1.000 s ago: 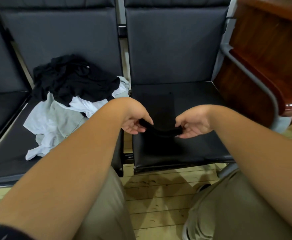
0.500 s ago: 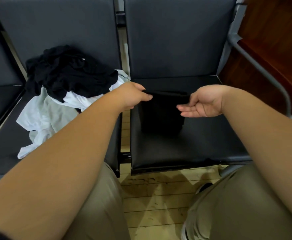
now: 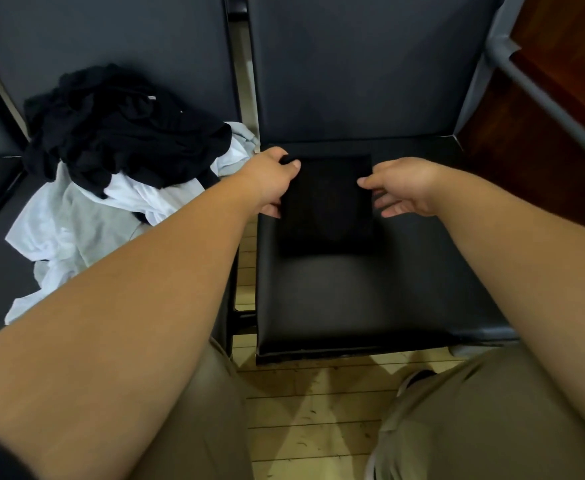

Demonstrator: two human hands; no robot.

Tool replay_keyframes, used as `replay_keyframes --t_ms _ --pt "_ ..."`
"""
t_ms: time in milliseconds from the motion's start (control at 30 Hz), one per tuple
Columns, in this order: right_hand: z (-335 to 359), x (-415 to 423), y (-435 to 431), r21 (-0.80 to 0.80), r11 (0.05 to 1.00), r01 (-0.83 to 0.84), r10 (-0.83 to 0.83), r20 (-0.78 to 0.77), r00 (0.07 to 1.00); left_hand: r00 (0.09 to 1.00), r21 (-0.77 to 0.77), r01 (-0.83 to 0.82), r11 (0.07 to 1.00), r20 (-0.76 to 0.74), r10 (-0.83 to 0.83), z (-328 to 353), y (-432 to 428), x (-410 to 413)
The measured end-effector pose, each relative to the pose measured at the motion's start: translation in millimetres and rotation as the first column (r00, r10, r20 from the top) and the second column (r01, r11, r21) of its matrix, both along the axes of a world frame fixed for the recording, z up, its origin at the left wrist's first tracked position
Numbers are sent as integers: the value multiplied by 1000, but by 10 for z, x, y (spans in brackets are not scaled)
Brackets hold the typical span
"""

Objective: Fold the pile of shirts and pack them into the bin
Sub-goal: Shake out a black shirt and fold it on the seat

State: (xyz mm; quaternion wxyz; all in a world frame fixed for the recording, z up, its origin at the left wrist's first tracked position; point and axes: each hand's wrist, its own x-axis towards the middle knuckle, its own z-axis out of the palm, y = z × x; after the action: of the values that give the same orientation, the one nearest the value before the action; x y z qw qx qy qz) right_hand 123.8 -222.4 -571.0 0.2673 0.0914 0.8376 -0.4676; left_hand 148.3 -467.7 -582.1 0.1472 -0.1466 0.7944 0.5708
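On the black seat (image 3: 353,299) ahead, the left hand (image 3: 270,178) pinches the far left corner of the shirt (image 3: 325,209), probably to square it, while the right hand (image 3: 398,188) sits loosely open and empty at its right edge, the shirt lying as a flat, neat black rectangle beside the unfolded pile (image 3: 118,140).

left grip (image 3: 273,183): thumb pinching, arm extended | right grip (image 3: 402,188): fingers relaxed, palm inward, arm extended
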Motion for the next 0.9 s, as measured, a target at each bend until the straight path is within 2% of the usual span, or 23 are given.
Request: replay_keyframes --t_ms 233,400,467,600,667,733,900 --pt "-170 -123 -130 -32 999 -25 26 11 1000 995 -16 -72 997 61 73 -208 42 -184" --pt "-247 -207 -257 91 996 4 -3 -18 1000 989 -137 -143 980 16 147 -367 98 -301" --pt "-267 -230 -293 145 989 18 -14 -27 1000 983 -123 -161 979 75 171 -384 99 -312" --pt "-320 -272 -323 258 966 8 3 -39 999 981 -101 -77 992 168 93 -415 58 -319" --pt "-317 -281 -335 311 950 -12 29 -50 998 977 -109 -89 990 184 108 -445 52 -329" --pt "-314 -282 -348 335 942 -31 51 -51 997 976 -161 -100 982 175 128 -433 75 -316" --pt "-324 -280 -381 472 880 -45 96 -85 992 997 -420 -20 907 56 48 -385 142 -272"
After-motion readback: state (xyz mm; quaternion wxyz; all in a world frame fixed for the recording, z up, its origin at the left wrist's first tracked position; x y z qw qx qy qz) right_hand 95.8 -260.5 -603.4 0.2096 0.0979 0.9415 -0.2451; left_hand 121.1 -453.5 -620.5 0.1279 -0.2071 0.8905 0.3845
